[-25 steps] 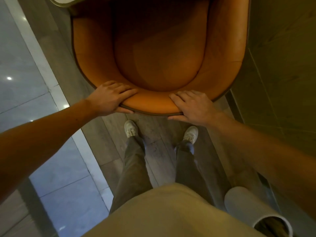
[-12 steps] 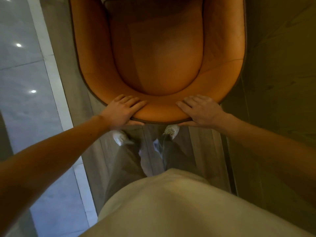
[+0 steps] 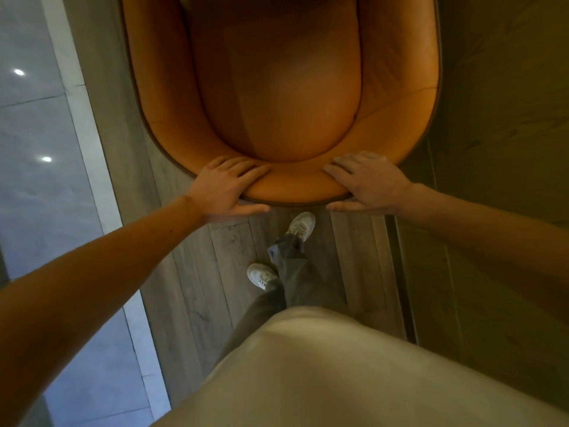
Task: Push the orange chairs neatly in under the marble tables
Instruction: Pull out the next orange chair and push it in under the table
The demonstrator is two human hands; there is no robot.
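Both hands are on the orange chair [image 3: 277, 97] right now, clamped over the curved top edge of its backrest. The left hand [image 3: 226, 188] sits at the left of that curve, fingers draped over the padded rim toward the seat, thumb tucked under the outer edge, so it is closed around the rim. The right hand [image 3: 368, 183] mirrors it at the right of the curve, fingers spread flat over the top, thumb stretched along the underside, gripping the same rim. Both arms reach out nearly straight from the lower corners of the view, the left forearm angled up from the lower left, the right from the right side.

The chair stands on the strip of grey wood-look floor [image 3: 197, 272], its seat facing away from the person; a pale border [image 3: 89, 143] and glossy tiles [image 3: 34, 124] run along the left, and a dark olive surface [image 3: 498, 149] rises on the right. No table shows. Below the backrest, one white shoe [image 3: 300, 224] is forward, close to the chair's back, and the other white shoe [image 3: 261, 275] trails behind it, mid-stride.
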